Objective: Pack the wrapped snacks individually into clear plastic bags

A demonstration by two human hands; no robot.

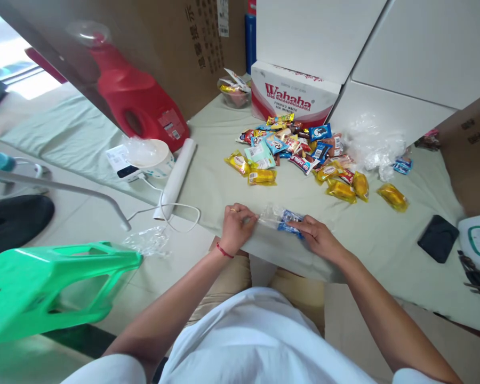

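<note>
A white shirt (240, 336), tan trousers (298, 292), red bracelet (224, 251) and gold-coloured ring (233, 209) are worn.

Snack pile (290, 146) on cloth (210, 160), before carton (290, 98); plastic bags (374, 141) right, jug (142, 90) left.

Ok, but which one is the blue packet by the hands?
Find the Wahaha box at the back, then the snack pile in front of it. Come to the near edge of the cloth, where the right hand touches the blue packet. Unlike the pile's blue ones, it lies apart, with clear plastic stretching towards the left hand.
</note>
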